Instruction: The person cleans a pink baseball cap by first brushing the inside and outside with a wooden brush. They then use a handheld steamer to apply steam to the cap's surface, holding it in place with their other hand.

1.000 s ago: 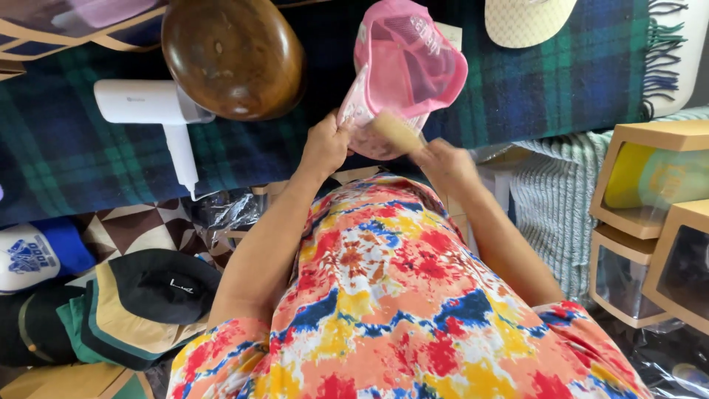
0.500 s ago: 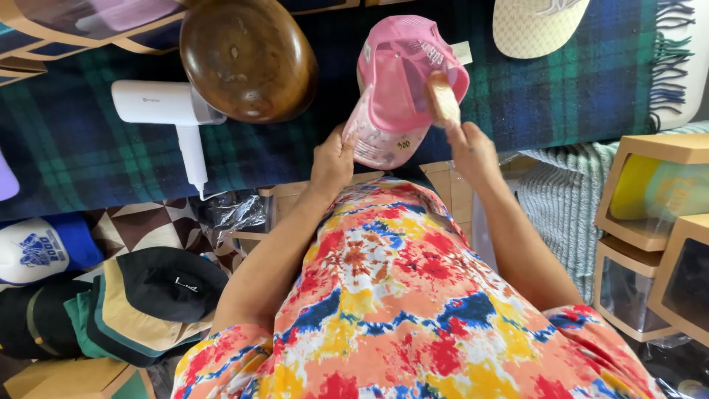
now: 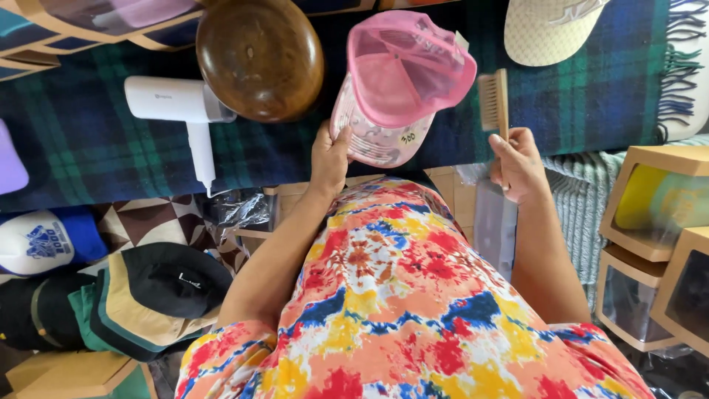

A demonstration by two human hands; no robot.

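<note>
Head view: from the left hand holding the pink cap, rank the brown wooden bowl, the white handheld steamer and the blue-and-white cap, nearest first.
From the left hand on the pink cap:
1. Brown wooden bowl, just up and left on the plaid blanket.
2. White handheld steamer, further left.
3. Blue-and-white cap, at the far left edge, lower down.

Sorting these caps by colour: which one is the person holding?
The pink mesh-backed cap, gripped at its brim by the left hand; the other caps lie untouched on the blanket and floor.

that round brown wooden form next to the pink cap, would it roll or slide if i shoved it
The brown wooden form is probably heavy for its size, since it looks like solid polished wood. Its domed top suggests it could rock or roll if tipped. On the plaid blanket, the cloth would likely drag against it rather than let it slide.
</note>
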